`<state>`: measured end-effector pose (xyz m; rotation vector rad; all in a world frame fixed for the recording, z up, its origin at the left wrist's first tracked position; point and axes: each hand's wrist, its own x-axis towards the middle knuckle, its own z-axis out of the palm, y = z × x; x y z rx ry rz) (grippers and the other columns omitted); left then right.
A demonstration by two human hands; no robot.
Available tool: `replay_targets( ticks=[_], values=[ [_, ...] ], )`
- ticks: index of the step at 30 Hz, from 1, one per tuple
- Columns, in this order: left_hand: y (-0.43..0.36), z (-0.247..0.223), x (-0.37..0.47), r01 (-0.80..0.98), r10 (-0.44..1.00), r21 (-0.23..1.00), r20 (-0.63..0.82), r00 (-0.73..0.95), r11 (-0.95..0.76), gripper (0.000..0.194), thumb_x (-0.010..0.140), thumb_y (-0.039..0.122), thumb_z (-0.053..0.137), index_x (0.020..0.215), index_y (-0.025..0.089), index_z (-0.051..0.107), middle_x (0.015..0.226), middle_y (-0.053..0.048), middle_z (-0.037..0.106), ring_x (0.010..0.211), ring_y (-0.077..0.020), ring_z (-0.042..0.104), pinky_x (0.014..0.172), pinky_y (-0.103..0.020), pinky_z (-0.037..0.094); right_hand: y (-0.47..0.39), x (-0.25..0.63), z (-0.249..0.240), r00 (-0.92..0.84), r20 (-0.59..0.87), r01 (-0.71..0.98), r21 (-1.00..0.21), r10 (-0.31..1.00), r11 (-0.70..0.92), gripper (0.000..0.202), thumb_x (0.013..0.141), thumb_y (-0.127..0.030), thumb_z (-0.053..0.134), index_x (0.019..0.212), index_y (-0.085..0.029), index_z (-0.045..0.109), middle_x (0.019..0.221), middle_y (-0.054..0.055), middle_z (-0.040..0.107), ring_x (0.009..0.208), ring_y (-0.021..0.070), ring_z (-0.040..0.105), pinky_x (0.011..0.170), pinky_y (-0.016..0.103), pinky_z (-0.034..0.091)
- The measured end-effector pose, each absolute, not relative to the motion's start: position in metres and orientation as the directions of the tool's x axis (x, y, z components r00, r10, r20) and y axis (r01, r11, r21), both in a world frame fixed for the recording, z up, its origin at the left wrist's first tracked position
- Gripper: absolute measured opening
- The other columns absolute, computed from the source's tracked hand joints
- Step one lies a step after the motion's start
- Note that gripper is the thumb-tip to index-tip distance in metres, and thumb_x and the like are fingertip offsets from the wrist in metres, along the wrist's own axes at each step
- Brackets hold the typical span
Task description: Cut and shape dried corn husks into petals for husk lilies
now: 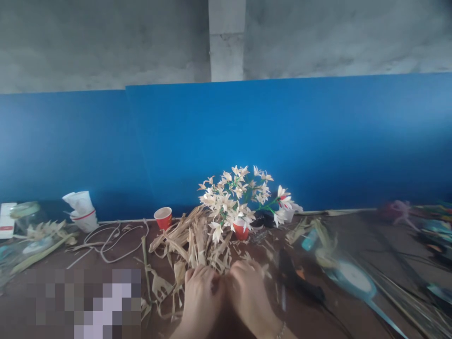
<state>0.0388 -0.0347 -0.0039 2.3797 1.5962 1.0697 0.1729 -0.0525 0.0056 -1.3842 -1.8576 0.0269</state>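
Note:
My left hand (pixel 202 294) and my right hand (pixel 248 293) are side by side low in the middle of the head view, backs up and fingers curled inward. Their fingertips nearly meet; whatever they grip is hidden behind the knuckles. Just beyond them lies a heap of dried corn husks (pixel 197 238), some cut into fringes. A bunch of cream husk flowers (pixel 226 200) on green stems stands behind the heap, in front of a red paper cup (pixel 241 230). Cut husk pieces (pixel 161 286) lie left of my left hand.
Another red cup (pixel 163 218), a white cable (pixel 106 247) and white cups (pixel 84 219) are to the left. On the right are a dark tool with a cord (pixel 298 278) and a round teal-rimmed object (pixel 355 278). A blue panel (pixel 282 132) stands behind the brown table.

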Motion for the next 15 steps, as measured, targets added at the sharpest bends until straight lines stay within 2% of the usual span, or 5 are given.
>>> replay_targets(
  ticks=[4, 8, 12, 15],
  values=[
    [-0.034, -0.001, 0.037, 0.818, 0.870, 0.416, 0.455, 0.190, -0.397, 0.018, 0.075, 0.013, 0.055, 0.059, 0.020, 0.059, 0.063, 0.000, 0.065, 0.070, -0.0211, 0.059, 0.070, -0.034, 0.031, -0.052, 0.176, 0.008, -0.052, 0.563, 0.812, -0.458, 0.825, 0.363, 0.018, 0.072, -0.002, 0.053, 0.064, -0.018, 0.055, 0.067, -0.001, 0.058, 0.068, 0.0155, 0.052, 0.081, 0.034, 0.029],
    [-0.027, 0.005, 0.025, 0.844, 0.869, 0.391, 0.467, 0.163, -0.368, 0.018, 0.077, 0.015, 0.053, 0.060, 0.020, 0.059, 0.065, 0.000, 0.065, 0.073, -0.0211, 0.059, 0.075, -0.035, 0.031, -0.045, 0.196, 0.010, 0.027, 0.461, 0.869, -0.449, 0.887, 0.208, 0.016, 0.077, -0.007, 0.052, 0.067, -0.018, 0.059, 0.072, 0.002, 0.061, 0.075, 0.0184, 0.054, 0.078, 0.033, 0.031],
    [-0.024, 0.006, 0.020, 0.831, 0.857, 0.370, 0.466, 0.220, -0.415, 0.024, 0.083, 0.022, 0.050, 0.062, 0.020, 0.059, 0.065, -0.001, 0.065, 0.072, -0.0211, 0.059, 0.072, -0.034, 0.033, -0.039, 0.212, 0.009, -0.055, 0.303, 0.920, -0.355, 0.951, 0.166, 0.022, 0.079, -0.010, 0.051, 0.066, -0.020, 0.066, 0.082, 0.004, 0.064, 0.085, 0.0210, 0.053, 0.080, 0.035, 0.030],
    [-0.026, 0.006, 0.023, 0.804, 0.849, 0.370, 0.445, 0.285, -0.465, 0.025, 0.083, 0.024, 0.051, 0.060, 0.019, 0.059, 0.064, -0.002, 0.064, 0.070, -0.0207, 0.059, 0.069, -0.032, 0.034, -0.040, 0.213, 0.009, -0.080, 0.274, 0.945, -0.286, 0.959, 0.161, 0.022, 0.078, -0.010, 0.051, 0.071, -0.022, 0.069, 0.086, 0.005, 0.063, 0.088, 0.0225, 0.051, 0.078, 0.034, 0.031]
  ],
)
